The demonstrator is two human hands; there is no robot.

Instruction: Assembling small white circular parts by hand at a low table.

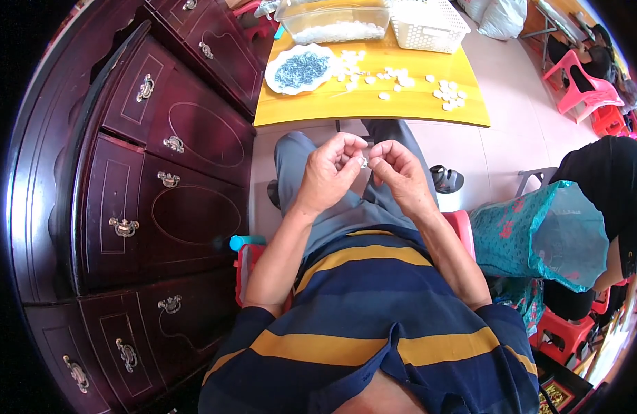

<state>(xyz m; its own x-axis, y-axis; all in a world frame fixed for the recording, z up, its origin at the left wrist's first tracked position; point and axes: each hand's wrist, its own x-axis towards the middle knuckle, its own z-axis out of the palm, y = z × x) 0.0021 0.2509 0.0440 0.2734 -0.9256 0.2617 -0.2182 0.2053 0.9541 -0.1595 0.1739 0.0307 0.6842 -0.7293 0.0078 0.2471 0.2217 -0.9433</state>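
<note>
1. Head view: the small white piece [364, 163] looked pale and tiny, with a glint of metal on it; its shape was too small to make out.
2. Count: one piece in my fingers; about a dozen or more loose white pieces [448, 94] on the yellow table [374, 107]; one plate of grey metal bits [301, 69]; one clear tub [332, 21]; one white basket [429, 24].
3. My left hand [330, 169] and right hand [399, 168] were brought together over my lap, fingertips pinched on the piece between them.
</note>
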